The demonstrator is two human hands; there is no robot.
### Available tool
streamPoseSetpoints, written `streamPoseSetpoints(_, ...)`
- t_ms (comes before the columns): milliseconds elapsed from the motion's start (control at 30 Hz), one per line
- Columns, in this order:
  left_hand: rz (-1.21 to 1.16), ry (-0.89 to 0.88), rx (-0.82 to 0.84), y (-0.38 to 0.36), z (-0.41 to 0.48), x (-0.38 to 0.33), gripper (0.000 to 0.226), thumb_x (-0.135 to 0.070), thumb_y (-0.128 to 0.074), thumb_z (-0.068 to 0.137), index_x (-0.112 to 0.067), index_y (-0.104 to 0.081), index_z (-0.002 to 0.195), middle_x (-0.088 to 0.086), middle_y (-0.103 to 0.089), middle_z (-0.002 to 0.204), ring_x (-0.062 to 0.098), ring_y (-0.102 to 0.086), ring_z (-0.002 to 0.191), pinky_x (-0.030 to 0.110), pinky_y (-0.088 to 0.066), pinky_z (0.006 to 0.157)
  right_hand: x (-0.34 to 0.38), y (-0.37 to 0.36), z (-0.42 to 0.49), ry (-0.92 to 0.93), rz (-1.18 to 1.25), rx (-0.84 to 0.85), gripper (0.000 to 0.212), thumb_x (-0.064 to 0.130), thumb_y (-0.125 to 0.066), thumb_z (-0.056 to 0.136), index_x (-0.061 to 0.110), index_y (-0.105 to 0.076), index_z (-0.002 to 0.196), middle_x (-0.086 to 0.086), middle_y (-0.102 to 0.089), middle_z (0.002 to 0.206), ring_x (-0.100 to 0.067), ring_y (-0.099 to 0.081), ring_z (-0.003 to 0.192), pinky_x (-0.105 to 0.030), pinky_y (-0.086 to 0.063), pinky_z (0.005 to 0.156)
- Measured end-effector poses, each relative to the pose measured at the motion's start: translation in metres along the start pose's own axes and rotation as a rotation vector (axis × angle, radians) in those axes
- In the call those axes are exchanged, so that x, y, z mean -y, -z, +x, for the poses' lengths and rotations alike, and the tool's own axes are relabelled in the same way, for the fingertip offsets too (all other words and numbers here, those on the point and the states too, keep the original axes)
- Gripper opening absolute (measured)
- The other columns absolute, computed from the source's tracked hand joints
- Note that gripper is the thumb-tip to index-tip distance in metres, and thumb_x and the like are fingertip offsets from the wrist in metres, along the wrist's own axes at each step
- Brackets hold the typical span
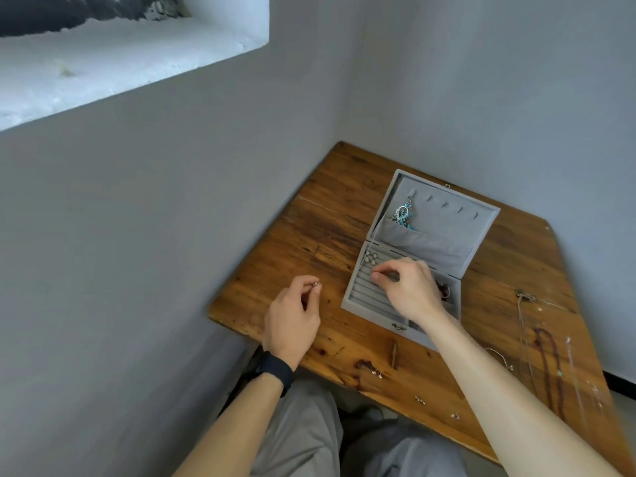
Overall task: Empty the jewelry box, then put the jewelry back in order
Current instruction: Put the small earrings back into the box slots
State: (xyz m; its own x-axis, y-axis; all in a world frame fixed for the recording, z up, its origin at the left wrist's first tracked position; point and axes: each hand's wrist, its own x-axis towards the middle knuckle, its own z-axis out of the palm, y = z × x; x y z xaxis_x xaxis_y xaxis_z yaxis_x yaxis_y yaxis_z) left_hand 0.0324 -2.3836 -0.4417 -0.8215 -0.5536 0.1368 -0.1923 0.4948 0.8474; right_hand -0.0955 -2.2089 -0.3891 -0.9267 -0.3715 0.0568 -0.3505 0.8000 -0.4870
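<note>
Grey trousers (303, 435) fill the bottom of my feed, and just past the knees comes the wooden table (344, 215). Near its front edge I count loose earrings (378, 373), small silver pairs scattered well apart. Off to the right a brown bead necklace (547, 366) lies stretched out, thin chains (523, 321) beside it. Left hand (292, 315), black wristband (275, 371) on the wrist, hovers over the table's left edge, thumb and forefinger pinching a small stud (316, 285). Right beside it sits the jewelry box (364, 304), grey velvet, open, clasp side towards me. Right hand (409, 287) is over the box, fingers curled, fingertips down on the ring rolls (368, 290); whether there's anything between those fingertips, I cannot tell from here. Pale studs (371, 258) sit in the far left corner of the rolls, and something dark red peeks out behind the right hand. Further back, the lid (481, 228) leans open, and a blue-and-silver dangling earring (403, 213) hangs from its leftmost hook, trailing into the lid pocket. Behind it all, a plain grey wall (481, 98).
</note>
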Motion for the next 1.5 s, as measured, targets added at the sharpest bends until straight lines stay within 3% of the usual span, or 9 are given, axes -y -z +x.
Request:
streamPoseSetpoints(200,0.065,-0.004,0.014,-0.003,0.000,0.002,0.021,-0.041,-0.053,0.100,-0.036,-0.062,0.118,-0.006,-0.068,0.104,0.013,-0.064,0.089,0.033,-0.055,0.074,0.005,-0.004,0.012,-0.021,-0.123,0.035,0.020,0.039,-0.063,0.096,0.030,-0.074,0.110,0.000,-0.064,0.124,-0.026,-0.045,0.121,-0.039,-0.042,0.092)
streamPoseSetpoints(467,0.071,-0.017,0.007,-0.004,0.000,0.002,0.021,-0.040,-0.055,0.099,-0.038,-0.064,0.119,-0.005,-0.065,0.098,0.014,-0.064,0.083,0.033,-0.055,0.070,0.014,-0.007,0.015,-0.012,-0.181,-0.020,0.022,0.043,-0.066,0.093,0.031,-0.077,0.108,-0.001,-0.067,0.118,-0.028,-0.051,0.114,-0.040,-0.046,0.091)
streamPoseSetpoints(800,0.088,-0.018,0.014,-0.004,0.000,0.002,0.022,-0.040,-0.056,0.099,-0.039,-0.065,0.119,-0.006,-0.063,0.099,0.012,-0.063,0.083,0.033,-0.055,0.072,0.010,-0.012,0.011,-0.037,-0.186,-0.057,0.024,0.047,-0.062,0.095,0.036,-0.075,0.112,0.002,-0.068,0.122,-0.028,-0.052,0.120,-0.042,-0.048,0.092)
streamPoseSetpoints(1133,0.088,-0.054,0.019,-0.003,0.000,0.000,0.021,-0.036,-0.058,0.099,-0.036,-0.066,0.119,-0.006,-0.065,0.100,0.010,-0.062,0.090,0.029,-0.053,0.074,0.005,-0.015,0.008,-0.024,-0.223,-0.110,0.027,0.051,-0.060,0.095,0.035,-0.075,0.111,0.002,-0.070,0.117,-0.028,-0.052,0.113,-0.042,-0.044,0.089)
streamPoseSetpoints(1233,0.074,-0.074,0.024,-0.002,0.002,0.001,0.020,-0.034,-0.060,0.098,-0.035,-0.069,0.116,-0.011,-0.065,0.102,0.008,-0.060,0.096,0.024,-0.049,0.077,0.006,-0.012,0.005,-0.007,-0.127,-0.109,0.028,0.045,-0.058,0.097,0.032,-0.074,0.116,0.002,-0.070,0.118,-0.027,-0.053,0.112,-0.045,-0.047,0.091)
streamPoseSetpoints(1367,-0.066,-0.042,0.080,0.002,0.014,-0.001,0.017,-0.033,-0.064,0.096,-0.037,-0.071,0.111,-0.017,-0.068,0.110,-0.007,-0.057,0.100,-0.003,-0.036,0.079,-0.007,0.001,-0.014,0.002,-0.055,-0.223,0.027,0.034,-0.060,0.097,0.026,-0.071,0.121,0.001,-0.070,0.117,-0.024,-0.056,0.107,-0.042,-0.049,0.086)
streamPoseSetpoints(1433,-0.060,-0.098,0.131,0.003,0.024,-0.008,0.017,-0.035,-0.064,0.096,-0.039,-0.071,0.111,-0.017,-0.066,0.110,-0.014,-0.054,0.099,-0.004,-0.035,0.079,-0.020,0.007,-0.031,-0.004,-0.061,-0.249,0.028,0.035,-0.060,0.096,0.025,-0.071,0.120,0.002,-0.070,0.116,-0.022,-0.055,0.105,-0.040,-0.049,0.085)
streamPoseSetpoints(1500,0.016,-0.204,0.197,0.000,0.038,-0.021,0.019,-0.039,-0.063,0.096,-0.039,-0.072,0.112,-0.018,-0.062,0.110,-0.010,-0.054,0.097,0.003,-0.040,0.080,-0.034,0.012,-0.050,-0.035,-0.076,-0.267,0.028,0.037,-0.060,0.096,0.026,-0.070,0.119,0.003,-0.068,0.117,-0.020,-0.053,0.107,-0.037,-0.047,0.084)
